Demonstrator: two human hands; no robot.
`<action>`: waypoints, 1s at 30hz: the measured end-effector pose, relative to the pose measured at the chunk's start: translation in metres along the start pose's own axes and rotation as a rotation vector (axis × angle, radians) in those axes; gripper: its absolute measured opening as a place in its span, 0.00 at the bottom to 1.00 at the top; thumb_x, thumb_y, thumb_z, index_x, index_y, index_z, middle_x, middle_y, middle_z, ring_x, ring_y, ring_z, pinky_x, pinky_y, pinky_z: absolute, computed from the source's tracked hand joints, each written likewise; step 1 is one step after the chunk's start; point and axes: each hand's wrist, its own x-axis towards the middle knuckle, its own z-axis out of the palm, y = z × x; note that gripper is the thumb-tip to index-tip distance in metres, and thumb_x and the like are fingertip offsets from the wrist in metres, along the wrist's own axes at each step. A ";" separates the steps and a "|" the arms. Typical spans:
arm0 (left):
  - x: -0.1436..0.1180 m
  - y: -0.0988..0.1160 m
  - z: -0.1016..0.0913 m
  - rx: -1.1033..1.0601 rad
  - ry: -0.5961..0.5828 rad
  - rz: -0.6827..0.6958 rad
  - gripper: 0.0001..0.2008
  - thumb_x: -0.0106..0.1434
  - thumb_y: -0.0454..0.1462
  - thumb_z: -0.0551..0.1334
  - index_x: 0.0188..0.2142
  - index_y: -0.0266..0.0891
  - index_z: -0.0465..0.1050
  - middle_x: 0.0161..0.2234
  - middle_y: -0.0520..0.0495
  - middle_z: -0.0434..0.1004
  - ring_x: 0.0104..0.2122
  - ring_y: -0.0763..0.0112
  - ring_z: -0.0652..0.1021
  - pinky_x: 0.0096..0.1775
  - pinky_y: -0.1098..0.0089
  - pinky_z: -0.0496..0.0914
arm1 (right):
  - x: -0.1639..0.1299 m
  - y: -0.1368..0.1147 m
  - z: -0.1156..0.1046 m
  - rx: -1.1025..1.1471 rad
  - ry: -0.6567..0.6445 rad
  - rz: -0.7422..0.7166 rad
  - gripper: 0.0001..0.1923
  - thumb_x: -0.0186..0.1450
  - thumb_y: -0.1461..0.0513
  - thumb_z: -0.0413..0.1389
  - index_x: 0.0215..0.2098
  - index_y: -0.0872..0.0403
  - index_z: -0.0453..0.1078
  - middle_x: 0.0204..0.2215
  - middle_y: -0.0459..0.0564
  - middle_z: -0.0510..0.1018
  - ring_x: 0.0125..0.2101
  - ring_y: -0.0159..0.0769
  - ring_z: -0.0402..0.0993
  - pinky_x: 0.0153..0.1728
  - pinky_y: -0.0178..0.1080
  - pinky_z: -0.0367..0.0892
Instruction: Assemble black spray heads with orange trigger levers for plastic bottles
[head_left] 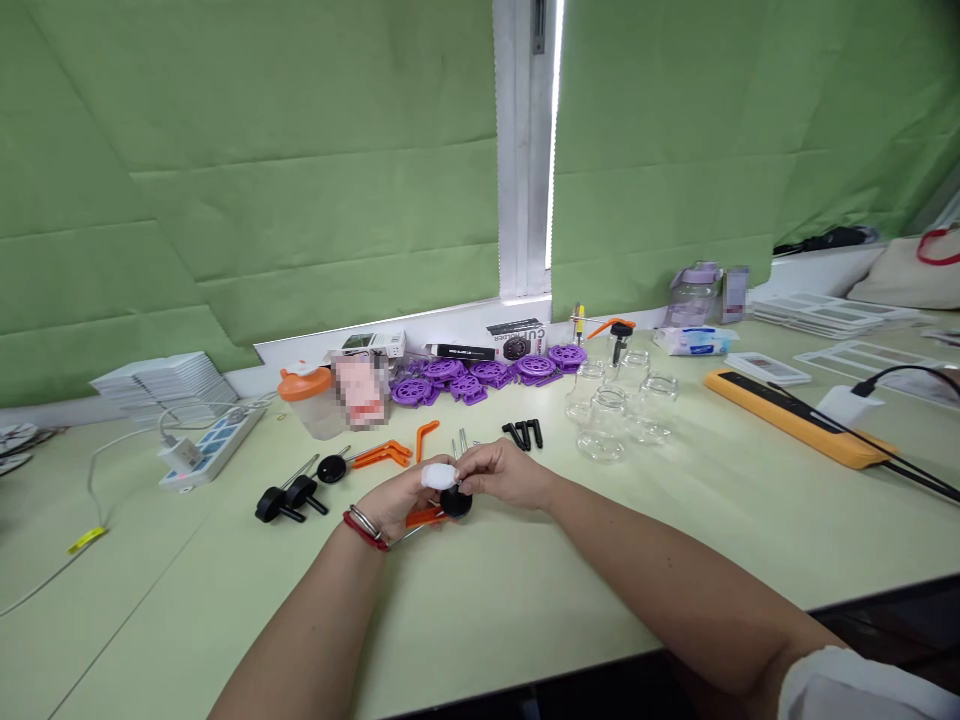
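Note:
My left hand point(401, 500) is closed round a black round lid point(455, 502). An orange handle point(425, 517) and a thin metal rod point(409, 535) show beneath that hand. A white oval piece point(439, 476) covers or lies at my left thumb; I cannot tell which. Thumb and forefinger of my right hand point(501, 473) pinch together at the lid's upper edge, and what is between them is too small to make out. Just behind the hands are metal rods point(463, 438) and black angled pieces point(523, 434). To the left lie orange handles point(381, 454) and black lids with stems point(279, 504).
Several glass jars point(601, 430) stand right of centre. Purple plastic parts point(491, 374) line the back. An orange-lidded cup point(307, 402) and a power strip point(214, 447) stand left; a yellow-orange power bar point(799, 418) with cables lies right.

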 end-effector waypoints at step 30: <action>0.000 -0.002 -0.002 -0.022 0.024 -0.014 0.18 0.49 0.45 0.63 0.38 0.40 0.66 0.28 0.47 0.71 0.28 0.66 0.74 0.22 0.73 0.60 | 0.000 0.002 0.002 0.024 0.012 0.064 0.16 0.47 0.61 0.66 0.32 0.57 0.71 0.27 0.45 0.75 0.28 0.30 0.72 0.35 0.38 0.68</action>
